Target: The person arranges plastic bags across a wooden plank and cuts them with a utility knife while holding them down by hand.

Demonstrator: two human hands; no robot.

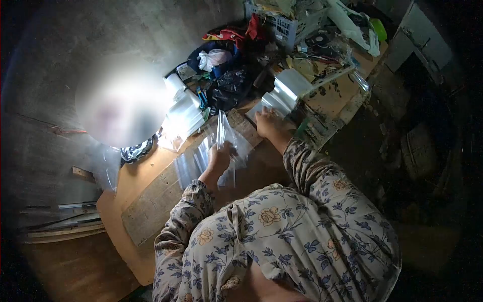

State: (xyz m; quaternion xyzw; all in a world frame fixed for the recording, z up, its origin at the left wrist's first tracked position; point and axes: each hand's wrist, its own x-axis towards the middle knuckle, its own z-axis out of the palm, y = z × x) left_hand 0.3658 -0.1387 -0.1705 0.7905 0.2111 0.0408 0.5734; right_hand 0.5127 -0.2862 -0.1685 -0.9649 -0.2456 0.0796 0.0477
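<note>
My left hand point(219, 158) is closed round a loose bunch of clear plastic sheets point(201, 153), which fan out to both sides and rise in a fold above the fingers. Further right, my right hand point(269, 124) has its fingers curled onto the near end of a glossy stack of clear plastic point(288, 91). The fingertips press on the film there; exactly how much they grip is hard to see. Under my left hand lies a worn wooden board point(156, 201).
More clear plastic point(183, 115) lies at the back left under a bright light. Behind are a black plastic bag point(231, 88), cloths point(226, 35) and a grey crate point(284, 27). Tools and scraps crowd the brown tabletop point(347, 90) on the right. A plain wall stands at left.
</note>
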